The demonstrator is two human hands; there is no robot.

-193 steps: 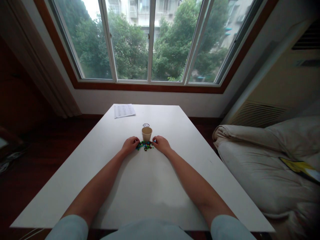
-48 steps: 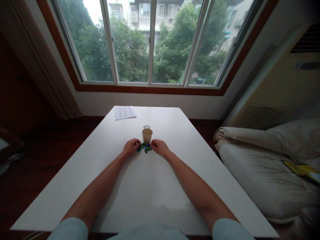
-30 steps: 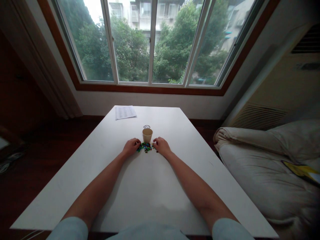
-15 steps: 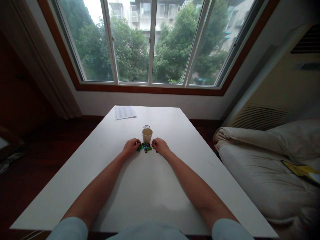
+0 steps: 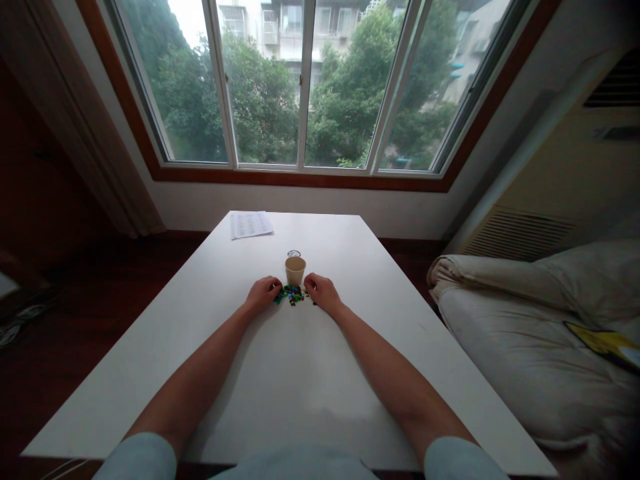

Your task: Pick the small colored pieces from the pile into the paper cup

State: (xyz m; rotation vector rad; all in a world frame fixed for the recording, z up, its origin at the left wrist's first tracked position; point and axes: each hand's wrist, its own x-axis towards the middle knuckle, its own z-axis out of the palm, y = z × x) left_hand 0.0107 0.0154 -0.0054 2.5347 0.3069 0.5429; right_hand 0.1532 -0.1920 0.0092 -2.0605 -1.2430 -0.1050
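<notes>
A small heap of tiny colourful pieces [image 5: 293,294], green, blue and dark red among them, lies on the white table. Right behind it stands an upright tan paper cup [image 5: 295,272]. My left hand [image 5: 263,293] rests at the heap's left edge, thumb and fingers curled together. On the other side, my right hand [image 5: 323,292] sits close to the cup's lower right, its fingertips also drawn together in a pinch. Whatever the fingertips hold is too small to make out. A few loose pieces lie beneath the right hand.
Behind the cup is a small round clear item with a dark rim [image 5: 293,254]. Printed sheets of paper [image 5: 251,225] lie at the far left of the white table [image 5: 310,373]. To the right stands a cushioned sofa [image 5: 505,333]; a window fills the wall ahead.
</notes>
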